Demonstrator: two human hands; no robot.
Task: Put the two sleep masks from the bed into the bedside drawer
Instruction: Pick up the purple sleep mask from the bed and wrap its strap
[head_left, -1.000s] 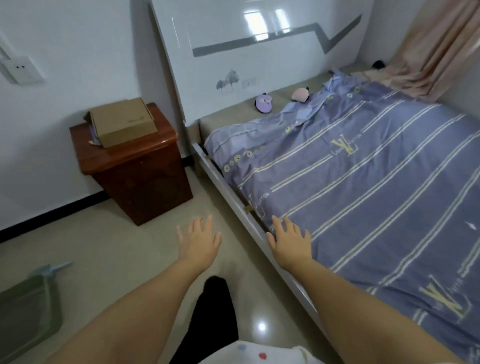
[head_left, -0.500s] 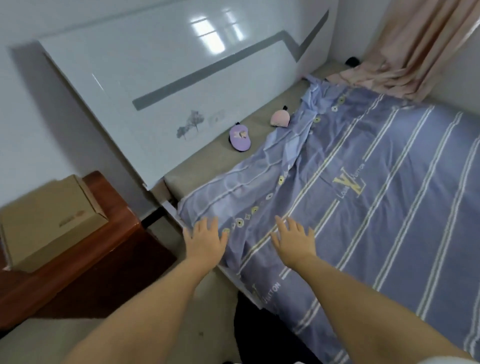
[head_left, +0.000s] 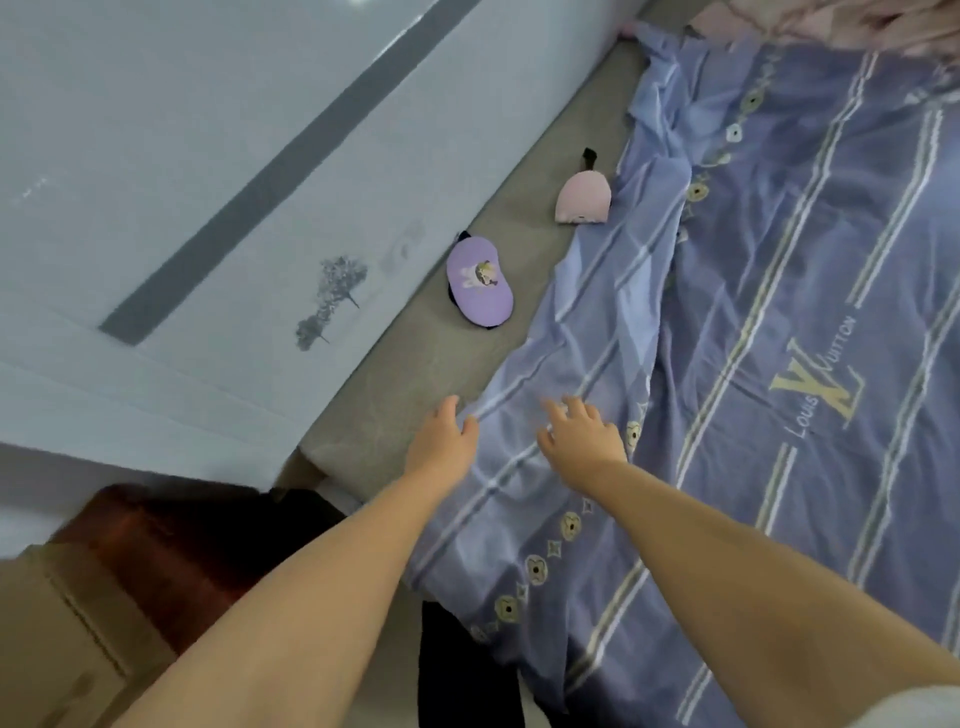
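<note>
A purple sleep mask (head_left: 480, 288) with a cartoon print lies on the bare grey mattress (head_left: 415, 374) near the headboard. A pink sleep mask (head_left: 582, 200) with a black strap lies farther along the same strip. My left hand (head_left: 441, 441) hovers over the mattress edge, fingers apart, a short way below the purple mask. My right hand (head_left: 582, 434) is beside it over the blue striped cover (head_left: 779, 312), also open and holding nothing. The dark wooden bedside cabinet (head_left: 171, 545) is at lower left; no drawer of it shows.
A white glossy headboard (head_left: 208, 182) with a grey stripe fills the upper left. A cardboard box (head_left: 57, 639) sits on the cabinet. Pink curtain fabric (head_left: 831, 21) lies at the top right.
My view and both hands have moved forward along the bed toward the head end; the masks are now much closer. Both hands still hold nothing.
</note>
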